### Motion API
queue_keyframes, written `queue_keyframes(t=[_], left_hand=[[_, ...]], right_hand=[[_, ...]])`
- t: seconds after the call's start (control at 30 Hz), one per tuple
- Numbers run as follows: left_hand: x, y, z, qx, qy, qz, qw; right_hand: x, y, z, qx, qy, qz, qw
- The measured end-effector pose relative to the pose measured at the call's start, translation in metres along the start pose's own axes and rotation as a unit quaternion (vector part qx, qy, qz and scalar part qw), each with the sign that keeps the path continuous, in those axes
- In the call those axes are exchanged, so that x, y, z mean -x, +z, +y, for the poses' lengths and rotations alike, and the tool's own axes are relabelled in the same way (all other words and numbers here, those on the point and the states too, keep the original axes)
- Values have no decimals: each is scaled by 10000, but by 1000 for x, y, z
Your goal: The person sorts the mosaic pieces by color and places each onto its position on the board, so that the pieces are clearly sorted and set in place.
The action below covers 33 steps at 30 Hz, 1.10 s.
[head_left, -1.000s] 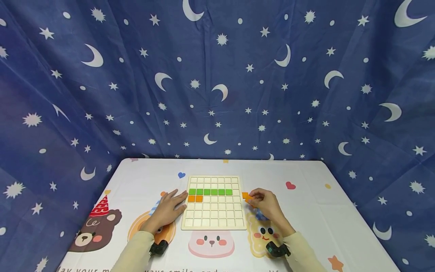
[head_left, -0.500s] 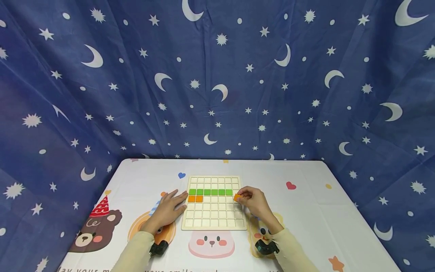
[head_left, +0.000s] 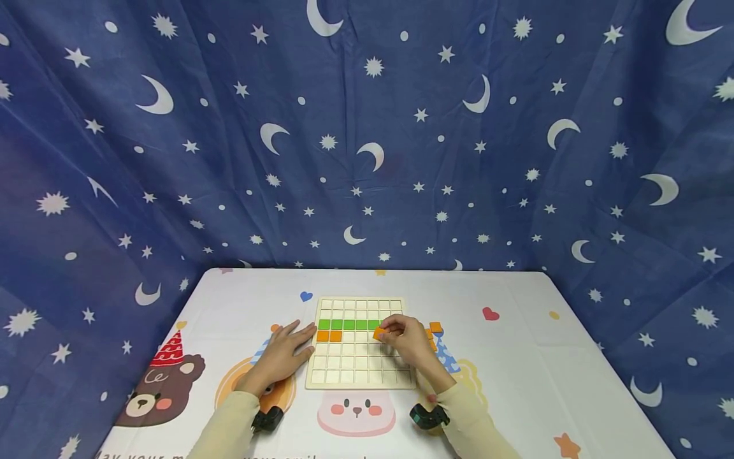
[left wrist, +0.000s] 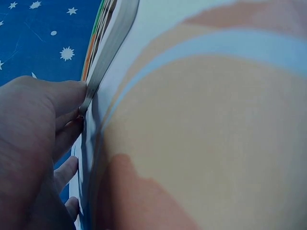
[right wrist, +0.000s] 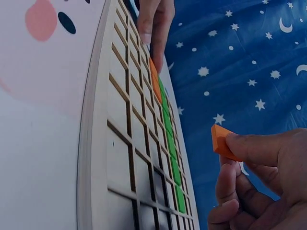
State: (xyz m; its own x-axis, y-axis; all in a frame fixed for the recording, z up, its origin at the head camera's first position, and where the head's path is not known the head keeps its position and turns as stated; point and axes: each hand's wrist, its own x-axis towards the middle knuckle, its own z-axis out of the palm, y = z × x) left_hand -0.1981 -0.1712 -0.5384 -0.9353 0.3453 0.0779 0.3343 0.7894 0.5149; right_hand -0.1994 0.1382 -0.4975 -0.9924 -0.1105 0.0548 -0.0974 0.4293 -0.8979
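Pinching one orange tile (head_left: 378, 334) over one gridded board (head_left: 361, 386)

The right hand (head_left: 411, 344) grips it, fingers curled. Two orange squares (head_left: 323, 335) and at least five green squares (head_left: 349, 325) sit in the board. The left hand (head_left: 281, 356), fingers spread, touches its edge.

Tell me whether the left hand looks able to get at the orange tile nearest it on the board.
Probably yes: the left hand rests at the edge of the board, close to that orange tile, with nothing seen covering it or standing between.
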Motion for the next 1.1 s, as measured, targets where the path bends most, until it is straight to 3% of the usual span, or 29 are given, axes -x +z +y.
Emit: queue_keyframes(t=[0.67, 1.1], left_hand=[[2, 3, 1, 75, -183, -145, 9997], [0, -1, 2, 11, -16, 45, 10000]], right_hand=[[-12, 40, -2, 31, 14, 44, 10000], [-26, 59, -9, 50, 133, 122, 9998]])
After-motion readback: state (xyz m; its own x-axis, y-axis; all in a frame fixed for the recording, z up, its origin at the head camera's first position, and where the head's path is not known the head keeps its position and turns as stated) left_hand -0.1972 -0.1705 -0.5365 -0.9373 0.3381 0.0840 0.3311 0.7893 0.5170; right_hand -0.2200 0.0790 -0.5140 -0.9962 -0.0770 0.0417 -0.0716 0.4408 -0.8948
